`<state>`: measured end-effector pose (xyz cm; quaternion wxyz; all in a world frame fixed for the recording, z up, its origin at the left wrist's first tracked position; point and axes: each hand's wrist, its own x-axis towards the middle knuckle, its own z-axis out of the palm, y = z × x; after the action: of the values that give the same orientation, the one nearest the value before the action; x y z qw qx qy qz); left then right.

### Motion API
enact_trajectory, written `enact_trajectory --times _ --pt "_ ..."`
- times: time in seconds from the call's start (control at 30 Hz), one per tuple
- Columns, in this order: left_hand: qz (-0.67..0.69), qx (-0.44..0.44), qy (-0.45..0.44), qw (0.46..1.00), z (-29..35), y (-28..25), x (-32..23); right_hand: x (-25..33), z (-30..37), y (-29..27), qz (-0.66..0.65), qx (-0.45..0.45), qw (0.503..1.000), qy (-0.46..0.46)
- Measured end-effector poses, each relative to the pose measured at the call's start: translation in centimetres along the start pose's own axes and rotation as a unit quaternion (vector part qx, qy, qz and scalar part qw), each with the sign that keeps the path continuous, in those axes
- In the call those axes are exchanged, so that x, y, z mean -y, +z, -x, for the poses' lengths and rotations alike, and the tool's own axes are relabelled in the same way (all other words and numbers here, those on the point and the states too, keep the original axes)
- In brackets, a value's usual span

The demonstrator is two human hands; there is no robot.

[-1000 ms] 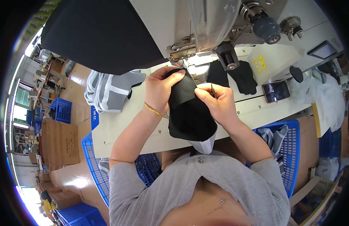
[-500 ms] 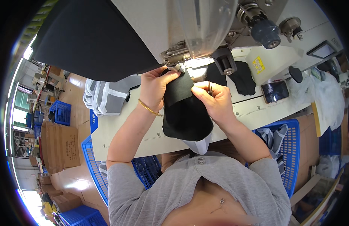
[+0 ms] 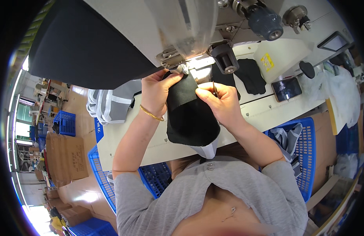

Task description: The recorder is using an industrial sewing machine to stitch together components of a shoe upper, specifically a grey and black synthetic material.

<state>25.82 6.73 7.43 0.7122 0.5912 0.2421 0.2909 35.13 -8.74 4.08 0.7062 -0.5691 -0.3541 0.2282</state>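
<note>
A black fabric piece (image 3: 193, 122) lies under the sewing machine's presser foot (image 3: 182, 67), its rounded near end hanging toward me with a grey-white strip (image 3: 207, 150) below. My left hand (image 3: 157, 87) is closed on the fabric's left edge, close beside the foot; some fingertips are hidden under the machine head. My right hand (image 3: 219, 101) pinches the right edge between thumb and finger. A slim dark pointed tool (image 3: 216, 89), like thread snips, pokes up from the right hand's fingers; its lower part is hidden. The machine's lamp lights the stitching spot.
More black pieces (image 3: 249, 76) lie right of the needle area, near a phone (image 3: 286, 88). Grey pieces with white edging (image 3: 111, 104) are stacked at the left. Blue baskets (image 3: 307, 157) stand beside the table (image 3: 150, 151). A large black panel (image 3: 87, 47) overhangs the upper left.
The view has shifted slightly, so the machine sits a little further left and up. Both hands keep their hold on the black fabric, with no clear movement relative to the foot.
</note>
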Motion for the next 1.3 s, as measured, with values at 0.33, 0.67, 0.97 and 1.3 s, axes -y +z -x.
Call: enact_trajectory --times 0.33,0.67,0.97,1.3 --pt "-0.013 0.004 0.035 0.999 0.0 0.3 0.0 -0.2 -0.1 -0.1 -0.002 0.002 1.000 -0.004" --pt "0.001 -0.013 0.061 0.998 4.1 -0.1 1.3 0.5 1.8 -1.3 0.056 0.052 0.996 0.033" --pt "0.022 -0.015 0.022 0.999 6.6 0.0 2.6 0.6 2.3 -1.0 0.125 0.028 0.984 -0.121" --pt "0.019 -0.021 0.068 0.997 7.3 0.2 3.7 0.5 2.0 0.4 0.150 0.013 0.979 -0.138"
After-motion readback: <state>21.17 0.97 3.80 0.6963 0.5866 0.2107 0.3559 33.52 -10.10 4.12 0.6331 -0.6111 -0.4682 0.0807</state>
